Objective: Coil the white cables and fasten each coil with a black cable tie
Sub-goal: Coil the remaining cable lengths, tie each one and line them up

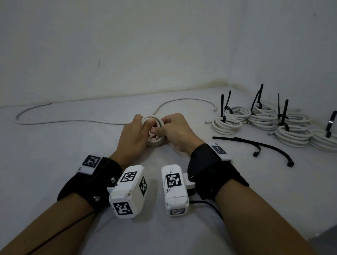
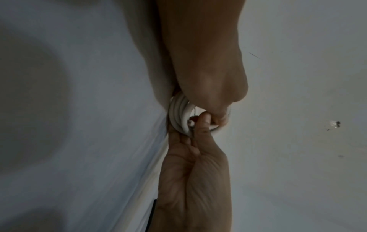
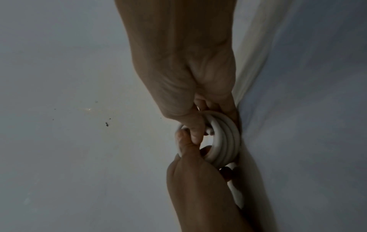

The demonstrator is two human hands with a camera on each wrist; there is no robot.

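A small coil of white cable (image 1: pixel 154 137) stands on edge on the white table, held between both hands. My left hand (image 1: pixel 145 127) grips its left side, fingers curled through the loop. My right hand (image 1: pixel 160 129) pinches the right side with thumb and fingers. In the left wrist view my left hand (image 2: pixel 200 124) curls round the coil (image 2: pixel 179 114). In the right wrist view my right hand's thumb (image 3: pixel 184 141) presses the coil (image 3: pixel 224 141). The cable's loose tail (image 1: pixel 45 120) trails away to the left. Two loose black cable ties (image 1: pixel 263 146) lie to the right.
Several finished white coils (image 1: pixel 262 119), each with a black tie sticking up, sit at the back right near the wall corner. A free cable end (image 1: pixel 191 100) arcs behind the hands. The table's right edge (image 1: pixel 327 228) drops off at the lower right.
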